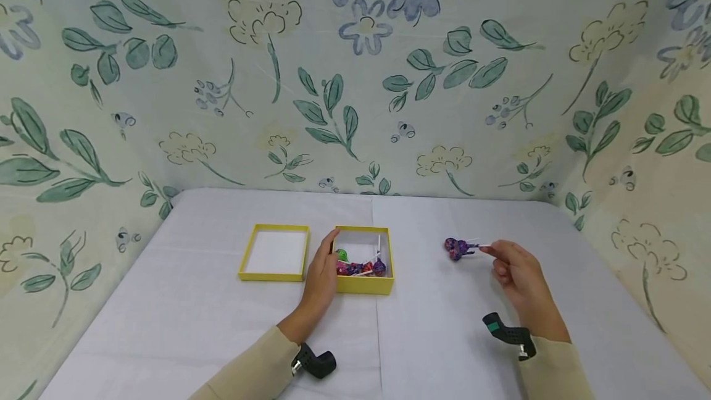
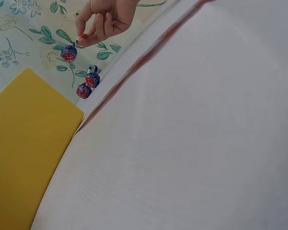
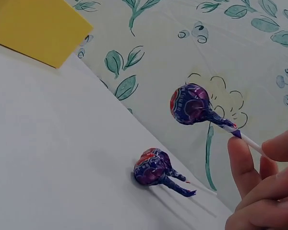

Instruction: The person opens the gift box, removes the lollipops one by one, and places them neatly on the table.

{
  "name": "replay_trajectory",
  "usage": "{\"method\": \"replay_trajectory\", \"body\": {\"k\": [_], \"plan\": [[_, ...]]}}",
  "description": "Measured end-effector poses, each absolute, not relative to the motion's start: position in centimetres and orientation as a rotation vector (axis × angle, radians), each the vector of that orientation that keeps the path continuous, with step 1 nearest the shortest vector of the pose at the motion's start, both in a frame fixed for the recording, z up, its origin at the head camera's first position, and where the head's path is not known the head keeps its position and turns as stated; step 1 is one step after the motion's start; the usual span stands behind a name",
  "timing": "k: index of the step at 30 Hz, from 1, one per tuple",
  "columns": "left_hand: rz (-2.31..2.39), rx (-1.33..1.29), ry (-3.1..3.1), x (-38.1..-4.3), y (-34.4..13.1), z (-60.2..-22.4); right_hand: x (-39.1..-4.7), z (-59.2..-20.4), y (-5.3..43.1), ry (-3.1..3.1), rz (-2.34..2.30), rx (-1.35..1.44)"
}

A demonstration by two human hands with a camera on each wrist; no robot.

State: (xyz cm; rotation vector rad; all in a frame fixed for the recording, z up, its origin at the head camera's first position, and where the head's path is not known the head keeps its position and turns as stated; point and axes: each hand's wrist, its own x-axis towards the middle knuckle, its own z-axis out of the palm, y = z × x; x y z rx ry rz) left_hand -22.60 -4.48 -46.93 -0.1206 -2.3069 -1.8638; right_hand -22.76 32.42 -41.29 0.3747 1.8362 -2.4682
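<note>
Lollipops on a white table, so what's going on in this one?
A person's right hand pinches a purple-wrapped lollipop by its stick, off the table, with two similar lollipops lying near it. Their left hand rests against the left side of an open yellow box, which holds more lollipops, one of them green. A shallow yellow-edged tray lies to the left of the box, with nothing visible in it.
</note>
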Motion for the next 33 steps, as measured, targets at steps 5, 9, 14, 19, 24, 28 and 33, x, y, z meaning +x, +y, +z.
{"method": "replay_trajectory", "body": {"k": [5, 9, 14, 19, 24, 28, 33], "plan": [[-1.868, -0.111, -2.308, -22.5, -4.5, -46.9, -22.7, -41.7, 33.3, 1.826, -2.418, 0.349], [-1.866, -0.106, -2.309, -22.5, -4.5, -46.8, -22.8, -42.0, 33.9, 1.808, -2.385, 0.387], [-1.86, -0.101, -2.313, -22.5, -4.5, -46.7, -22.7, -42.4, 34.6, 1.784, -2.351, 0.391], [-1.864, -0.113, -2.309, -22.6, -4.5, -46.7, -22.8, -42.9, 35.1, 1.792, -2.321, 0.378], [-1.86, -0.113, -2.309, -22.6, -4.4, -46.7, -22.9, -43.0, 35.2, 1.802, -2.309, 0.36], [-1.856, -0.108, -2.312, -22.6, -4.4, -46.7, -22.9, -43.2, 35.2, 1.821, -2.3, 0.361], [-1.856, -0.11, -2.313, -22.6, -4.4, -46.7, -22.8, -43.4, 35.0, 1.848, -2.285, 0.36]]}}
